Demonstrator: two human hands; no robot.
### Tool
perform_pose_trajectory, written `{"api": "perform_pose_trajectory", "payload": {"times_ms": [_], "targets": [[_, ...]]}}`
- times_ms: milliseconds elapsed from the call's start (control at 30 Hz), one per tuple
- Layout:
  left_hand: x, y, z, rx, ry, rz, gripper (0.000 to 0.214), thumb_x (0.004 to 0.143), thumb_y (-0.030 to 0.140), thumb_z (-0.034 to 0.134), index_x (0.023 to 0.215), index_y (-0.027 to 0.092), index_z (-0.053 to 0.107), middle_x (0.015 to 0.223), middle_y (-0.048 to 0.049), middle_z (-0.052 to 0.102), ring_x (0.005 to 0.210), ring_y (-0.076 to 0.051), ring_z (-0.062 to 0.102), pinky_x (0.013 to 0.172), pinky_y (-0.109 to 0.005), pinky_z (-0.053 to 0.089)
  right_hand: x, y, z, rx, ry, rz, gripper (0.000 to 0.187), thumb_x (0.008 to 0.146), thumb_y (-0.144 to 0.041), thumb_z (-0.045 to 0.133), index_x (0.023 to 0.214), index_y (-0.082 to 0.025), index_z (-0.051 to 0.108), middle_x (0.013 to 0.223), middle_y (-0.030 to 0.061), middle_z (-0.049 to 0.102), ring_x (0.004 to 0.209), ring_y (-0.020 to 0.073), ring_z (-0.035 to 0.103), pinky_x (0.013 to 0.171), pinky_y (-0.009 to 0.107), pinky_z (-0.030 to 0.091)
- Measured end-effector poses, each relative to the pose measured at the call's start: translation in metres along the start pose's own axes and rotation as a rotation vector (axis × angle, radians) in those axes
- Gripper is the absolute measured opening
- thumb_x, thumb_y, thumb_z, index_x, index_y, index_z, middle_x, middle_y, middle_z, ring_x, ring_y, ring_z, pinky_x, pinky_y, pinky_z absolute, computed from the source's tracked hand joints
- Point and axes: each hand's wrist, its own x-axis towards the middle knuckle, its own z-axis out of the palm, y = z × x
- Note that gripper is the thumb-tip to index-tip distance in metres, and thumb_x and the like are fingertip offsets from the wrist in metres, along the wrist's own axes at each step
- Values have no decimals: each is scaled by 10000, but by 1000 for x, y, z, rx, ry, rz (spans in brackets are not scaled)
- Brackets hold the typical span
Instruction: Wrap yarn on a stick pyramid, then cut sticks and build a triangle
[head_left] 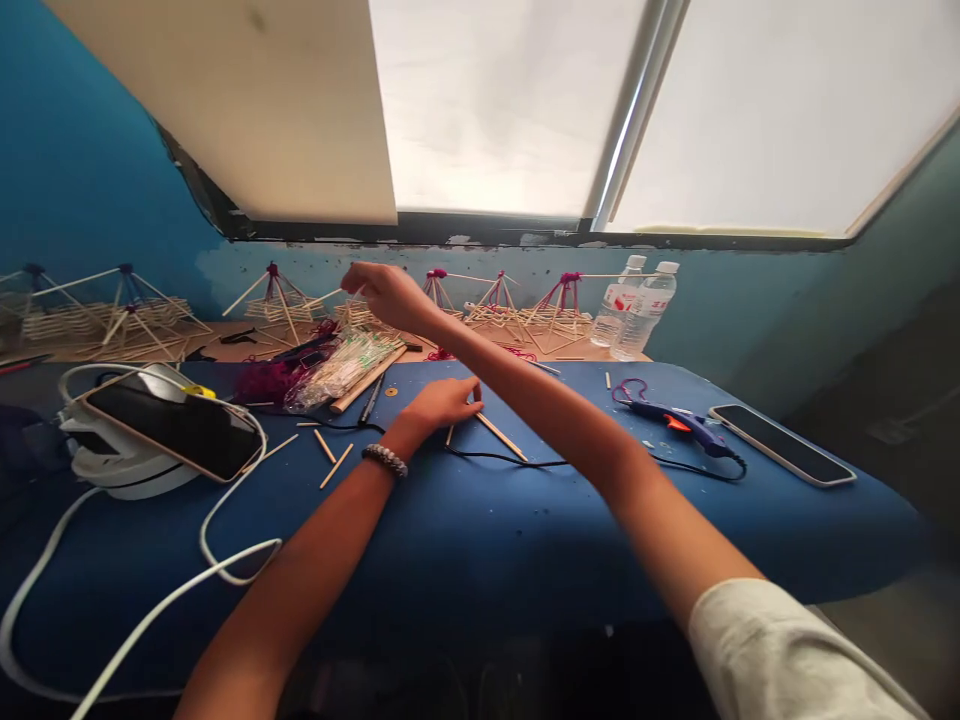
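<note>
My left hand [448, 402], with a beaded bracelet at the wrist, rests low on the blue table. Its fingers are pinched at the upper end of a thin wooden stick [501, 437]; a second short stick [449, 436] shows just below them. My right hand [388, 296] is stretched across to the left, above the back of the table, with the fingers curled. A pale stick [322, 299] ends close to its fingertips, but what they hold is hidden. Below lies a clear plastic bag of sticks [349, 365] beside purple yarn [266, 380].
Stick frames tied with purple yarn [274, 285] line the wall. Two water bottles [637, 310] stand at back right. A glue gun [679, 425] with a black cord lies near a phone [784, 445]. At left, another phone [176, 420] leans on a white device with cables.
</note>
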Motion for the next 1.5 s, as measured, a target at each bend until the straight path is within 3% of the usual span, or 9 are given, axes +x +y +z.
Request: {"api": "perform_pose_trajectory", "payload": {"times_ms": [167,333,467,633,733,1000,1233,1367,1500], "targets": [[1,5,-12,89,14,-11,295,1000,404,502,1189,241,657,1036,-69,781,974,-260,725,837,-316,512,-139,3,-91,-200,119,49,369,920,-106,375,1013,-182,724,1019,47,756,928,172,676,853,273,442],[-3,11,-25,309,139,-181,376,1015,491,448,1122,220,686,1014,-115,786,1007,-295,729,825,-341,493,-222,49,-117,-339,179,296,307,861,-123,451,821,-202,745,862,62,764,830,203,692,770,286,437],[-3,16,-27,347,9,-290,537,963,662,428,895,219,724,973,-123,787,968,-304,731,777,-334,481,-230,61,-107,-324,95,426,308,882,-137,479,877,-202,780,805,52,767,784,207,699,730,289,431],[-2,26,-23,355,-159,-351,446,938,569,426,899,231,715,1009,-120,791,976,-317,733,717,-323,445,-233,33,-75,-398,-350,211,296,975,-356,580,1034,-173,804,1044,134,782,1004,288,699,845,362,464],[0,27,-22,365,-169,-357,355,915,481,443,869,231,691,994,-114,790,959,-309,733,699,-319,424,-238,18,-60,-464,-491,161,330,973,-429,626,1022,-155,805,1148,189,753,1145,346,651,896,420,480],[5,13,-21,315,-147,-322,376,931,527,419,846,249,657,978,-74,790,914,-271,719,669,-301,397,-241,13,-50,-467,-470,338,292,970,-192,523,1105,-167,780,1089,172,781,1075,309,693,790,407,491],[9,18,-19,343,-193,-346,472,937,620,386,956,251,680,1034,-96,787,940,-312,718,721,-311,433,-239,15,-58,-487,-500,392,300,1003,-206,491,1098,-183,774,1110,155,788,1109,324,687,877,416,469],[8,21,-15,340,-174,-354,501,985,558,296,1020,253,691,1083,-109,783,1000,-328,721,756,-327,452,-242,18,-58,-426,-453,427,324,993,-159,471,1232,-158,689,1173,132,773,1105,280,696,860,360,450],[6,21,-11,317,-145,-329,504,954,625,380,1047,246,698,1078,-104,784,1006,-332,720,800,-342,475,-247,31,-51,-340,-433,461,360,948,-136,492,1260,-155,671,1160,130,777,1120,270,698,841,343,430]]}}
